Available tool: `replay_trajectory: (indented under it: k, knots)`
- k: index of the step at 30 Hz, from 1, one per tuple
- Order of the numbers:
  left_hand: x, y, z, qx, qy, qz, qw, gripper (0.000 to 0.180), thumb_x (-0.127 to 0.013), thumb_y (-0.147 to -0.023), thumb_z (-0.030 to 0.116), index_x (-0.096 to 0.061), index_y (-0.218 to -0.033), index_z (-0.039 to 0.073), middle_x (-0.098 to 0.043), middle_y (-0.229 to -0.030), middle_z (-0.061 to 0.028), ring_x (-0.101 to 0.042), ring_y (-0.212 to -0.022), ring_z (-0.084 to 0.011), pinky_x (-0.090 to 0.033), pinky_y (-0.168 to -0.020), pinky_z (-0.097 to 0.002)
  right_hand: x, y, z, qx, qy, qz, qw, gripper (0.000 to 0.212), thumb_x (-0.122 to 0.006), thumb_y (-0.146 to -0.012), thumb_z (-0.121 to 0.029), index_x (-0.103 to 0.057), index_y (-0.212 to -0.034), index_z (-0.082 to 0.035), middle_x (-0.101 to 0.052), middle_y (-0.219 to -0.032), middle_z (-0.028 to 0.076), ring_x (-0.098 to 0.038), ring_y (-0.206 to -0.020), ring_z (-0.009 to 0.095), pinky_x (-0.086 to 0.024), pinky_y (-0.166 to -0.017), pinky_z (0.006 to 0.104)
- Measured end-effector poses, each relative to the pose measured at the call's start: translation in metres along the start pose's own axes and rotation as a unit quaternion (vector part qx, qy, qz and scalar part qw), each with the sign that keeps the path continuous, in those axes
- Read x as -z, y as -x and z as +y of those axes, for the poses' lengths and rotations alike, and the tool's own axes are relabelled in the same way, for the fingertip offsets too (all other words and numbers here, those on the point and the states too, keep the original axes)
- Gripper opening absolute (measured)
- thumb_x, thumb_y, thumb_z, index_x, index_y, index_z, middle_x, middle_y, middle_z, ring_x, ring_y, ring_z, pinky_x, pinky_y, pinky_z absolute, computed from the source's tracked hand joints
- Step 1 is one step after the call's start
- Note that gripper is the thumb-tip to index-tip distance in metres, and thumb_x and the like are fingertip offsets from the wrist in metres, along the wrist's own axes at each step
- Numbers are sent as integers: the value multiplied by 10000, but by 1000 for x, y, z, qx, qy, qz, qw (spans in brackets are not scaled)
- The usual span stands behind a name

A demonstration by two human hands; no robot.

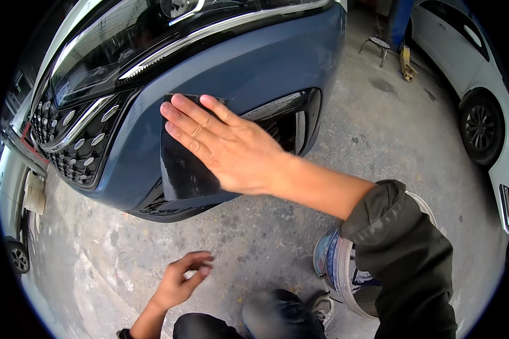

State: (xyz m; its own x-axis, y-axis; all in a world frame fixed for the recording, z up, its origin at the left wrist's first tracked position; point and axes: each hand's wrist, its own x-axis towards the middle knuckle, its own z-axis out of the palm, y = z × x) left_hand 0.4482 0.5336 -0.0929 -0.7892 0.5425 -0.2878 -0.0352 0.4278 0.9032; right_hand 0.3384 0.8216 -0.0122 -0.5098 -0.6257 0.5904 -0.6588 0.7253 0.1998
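In the head view, the right hand lies palm down, its 4 visible fingers straight and gripping nothing around, flat over a dark sheet; the thumb is hidden. The sheet is under those fingers, against the blue bumper of a car, and its lower part hangs out below them. Left of the fingertips is the dark grille with its small silver pieces, and above them the headlight. A black-trimmed recess in the bumper is to the right of these fingers.

The left hand is below them, away from the bumper, its fingers loosely bent with a gap to the thumb and no object visible in it. Well to the right of its fingers stands a bucket, partly covered by the right sleeve. Far to the upper right of both hands' fingers are a stool, a yellow jack and a white car.
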Motion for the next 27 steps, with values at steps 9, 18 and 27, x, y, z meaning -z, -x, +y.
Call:
replay_trajectory:
  k: [9,18,27]
  knots:
    - [42,75,-40,114,67,60,989,363,-643,-982,26,-559,-1330,-36,-700,-1192,-155,-694,-1068,-208,-550,-939,-332,39,72,58,-91,-4,31,995,834,-501,-803,94,-199,-1580,59,-97,-1676,255,-59,-1569,371,-64,-1279,481]
    - [8,50,17,37,26,-31,999,385,-642,-990,51,-550,-1357,-22,-693,-1228,-147,-689,-1101,-215,-543,-932,-326,51,92,64,-117,40,-86,989,751,-534,-879,-26,-262,-1577,5,-173,-1679,192,-142,-1565,309,-95,-1288,442]
    - [-1,65,8,34,125,49,990,356,-621,-998,37,-547,-1338,-38,-690,-1210,-189,-687,-1091,-258,-526,-968,-372,124,153,95,-342,-96,239,904,350,-560,-987,-180,-566,-1296,-15,-665,-879,87,-560,-722,155,-479,-712,324]
